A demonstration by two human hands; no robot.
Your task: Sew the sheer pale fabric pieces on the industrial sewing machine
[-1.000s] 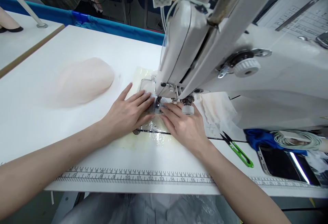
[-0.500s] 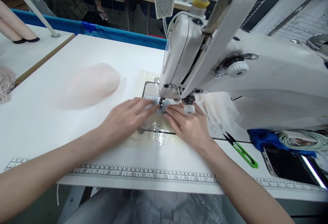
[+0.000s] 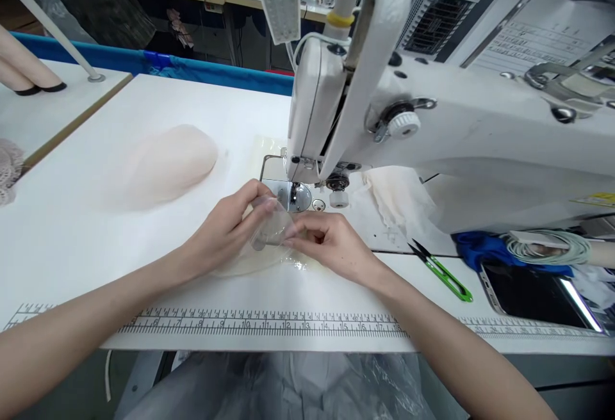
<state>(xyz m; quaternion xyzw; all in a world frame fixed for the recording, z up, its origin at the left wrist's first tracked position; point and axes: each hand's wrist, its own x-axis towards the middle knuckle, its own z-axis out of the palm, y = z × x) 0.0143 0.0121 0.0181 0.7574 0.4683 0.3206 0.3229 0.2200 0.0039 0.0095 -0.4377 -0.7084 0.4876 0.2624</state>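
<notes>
A sheer, pale piece of fabric is held up just in front of the sewing machine's presser foot. My left hand pinches its upper left edge between thumb and fingers. On the right side, my right hand is closed on the same piece, fingertips together. The fabric is nearly see-through, so its full outline is hard to make out. Beneath the hands lies the machine's bed, with a clear film over part of it.
A pale pink fabric piece lies at the left. Pale cloth rests under the machine arm. Green thread snips, a phone and a coiled cord are at the right. A printed ruler follows the front edge.
Both hands have drawn back from the presser foot toward the front edge. The sheer fabric now shows raised between them. The camera's view has shifted slightly.
</notes>
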